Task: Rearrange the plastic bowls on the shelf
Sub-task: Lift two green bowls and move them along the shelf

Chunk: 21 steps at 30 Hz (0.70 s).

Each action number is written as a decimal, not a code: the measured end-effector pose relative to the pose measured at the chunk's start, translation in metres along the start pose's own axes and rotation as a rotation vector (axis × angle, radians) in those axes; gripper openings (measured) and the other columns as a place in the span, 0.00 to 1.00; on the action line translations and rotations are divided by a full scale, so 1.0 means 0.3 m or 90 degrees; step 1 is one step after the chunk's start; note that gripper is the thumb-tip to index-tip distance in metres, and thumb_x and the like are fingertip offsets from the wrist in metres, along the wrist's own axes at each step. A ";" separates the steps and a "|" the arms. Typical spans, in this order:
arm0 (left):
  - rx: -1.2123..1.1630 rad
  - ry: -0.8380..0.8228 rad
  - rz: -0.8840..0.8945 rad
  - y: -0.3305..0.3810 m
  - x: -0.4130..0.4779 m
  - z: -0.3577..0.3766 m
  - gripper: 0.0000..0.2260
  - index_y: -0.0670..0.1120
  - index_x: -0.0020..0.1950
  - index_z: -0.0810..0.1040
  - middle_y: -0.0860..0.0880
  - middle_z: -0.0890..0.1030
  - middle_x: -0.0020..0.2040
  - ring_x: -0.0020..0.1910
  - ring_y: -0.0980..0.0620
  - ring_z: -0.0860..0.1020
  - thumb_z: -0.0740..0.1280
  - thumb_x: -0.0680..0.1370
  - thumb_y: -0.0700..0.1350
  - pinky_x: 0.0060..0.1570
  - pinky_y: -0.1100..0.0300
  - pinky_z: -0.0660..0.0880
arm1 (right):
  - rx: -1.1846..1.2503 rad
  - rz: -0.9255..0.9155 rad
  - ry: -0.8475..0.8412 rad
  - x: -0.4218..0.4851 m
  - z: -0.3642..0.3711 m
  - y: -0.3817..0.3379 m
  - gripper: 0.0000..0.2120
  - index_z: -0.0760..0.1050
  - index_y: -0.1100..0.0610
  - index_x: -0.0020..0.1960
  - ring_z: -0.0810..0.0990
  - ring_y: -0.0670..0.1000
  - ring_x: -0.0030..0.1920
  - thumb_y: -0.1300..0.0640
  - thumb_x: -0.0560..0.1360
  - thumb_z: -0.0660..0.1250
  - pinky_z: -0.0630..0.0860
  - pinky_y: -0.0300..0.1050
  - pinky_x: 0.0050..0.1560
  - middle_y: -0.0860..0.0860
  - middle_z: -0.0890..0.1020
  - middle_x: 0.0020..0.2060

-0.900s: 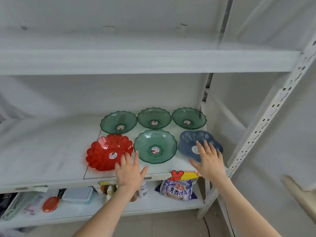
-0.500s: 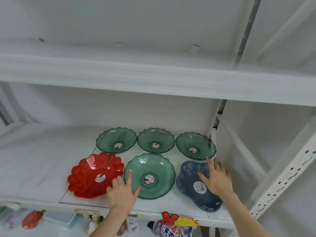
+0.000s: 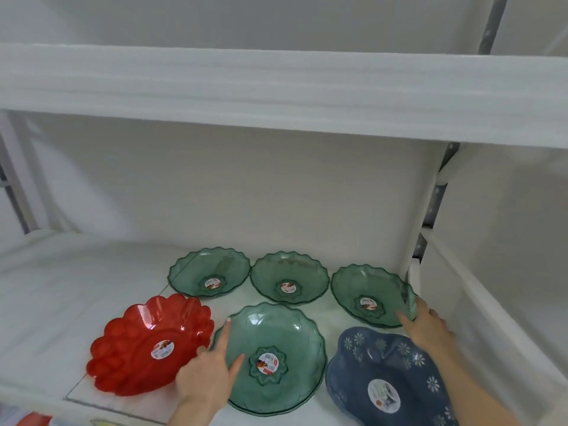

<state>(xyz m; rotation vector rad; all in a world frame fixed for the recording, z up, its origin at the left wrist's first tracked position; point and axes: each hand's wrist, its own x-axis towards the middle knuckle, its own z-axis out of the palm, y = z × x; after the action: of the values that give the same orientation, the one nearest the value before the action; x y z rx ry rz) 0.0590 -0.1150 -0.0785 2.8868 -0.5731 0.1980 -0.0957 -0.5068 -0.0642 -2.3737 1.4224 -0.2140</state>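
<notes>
Several plastic bowls sit on the white shelf (image 3: pixel 76 290). Three green bowls line the back: back-left (image 3: pixel 209 272), back-middle (image 3: pixel 289 276), back-right (image 3: pixel 370 295). In front lie a red scalloped bowl (image 3: pixel 147 342), a large green bowl (image 3: pixel 276 355) and a blue flowered bowl (image 3: pixel 387 379). My left hand (image 3: pixel 209 370) rests with fingers spread on the left rim of the large green bowl, between it and the red one. My right hand (image 3: pixel 427 327) touches the right rim of the back-right green bowl, fingers curled around its edge.
A white shelf board (image 3: pixel 276 90) hangs overhead. A perforated upright (image 3: pixel 430 210) and a white side wall (image 3: pixel 491 302) stand close on the right. The left part of the shelf holds no bowls. Something red (image 3: pixel 33 419) shows below the front edge.
The view has closed in on the shelf. My right hand left the blue bowl and went back to the back-right green bowl's rim. My left hand came forward onto the large green bowl's edge.
</notes>
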 end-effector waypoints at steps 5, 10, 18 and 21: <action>-0.165 0.017 -0.023 -0.024 0.040 0.054 0.32 0.64 0.76 0.43 0.46 0.80 0.50 0.47 0.46 0.81 0.58 0.78 0.59 0.47 0.52 0.78 | 0.155 0.021 -0.061 0.133 0.104 0.022 0.44 0.50 0.55 0.77 0.72 0.64 0.65 0.32 0.71 0.59 0.69 0.57 0.65 0.62 0.71 0.69; -0.225 -0.019 -0.042 -0.042 0.044 0.085 0.33 0.64 0.75 0.45 0.44 0.77 0.50 0.50 0.42 0.80 0.58 0.78 0.42 0.52 0.49 0.77 | 0.259 0.033 -0.005 0.147 0.151 0.003 0.32 0.64 0.62 0.71 0.76 0.64 0.59 0.47 0.73 0.67 0.73 0.51 0.57 0.63 0.76 0.62; -0.257 -0.007 -0.035 -0.051 0.058 0.083 0.33 0.54 0.77 0.51 0.43 0.80 0.47 0.46 0.42 0.80 0.59 0.76 0.35 0.47 0.49 0.77 | 0.339 0.092 0.049 0.272 0.213 0.043 0.16 0.74 0.60 0.53 0.84 0.59 0.39 0.58 0.66 0.67 0.81 0.51 0.45 0.59 0.84 0.45; -0.272 0.004 -0.056 -0.047 0.074 0.072 0.27 0.44 0.75 0.57 0.40 0.82 0.47 0.45 0.40 0.81 0.61 0.77 0.36 0.45 0.49 0.75 | 0.381 0.099 0.057 0.150 0.133 -0.028 0.16 0.72 0.60 0.56 0.83 0.56 0.33 0.61 0.69 0.66 0.78 0.43 0.36 0.59 0.84 0.46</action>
<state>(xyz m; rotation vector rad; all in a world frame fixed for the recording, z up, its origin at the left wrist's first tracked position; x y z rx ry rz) 0.0869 -0.1149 -0.0981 2.4876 -0.4250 0.0619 -0.0547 -0.5334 -0.1002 -1.7794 1.3381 -0.6154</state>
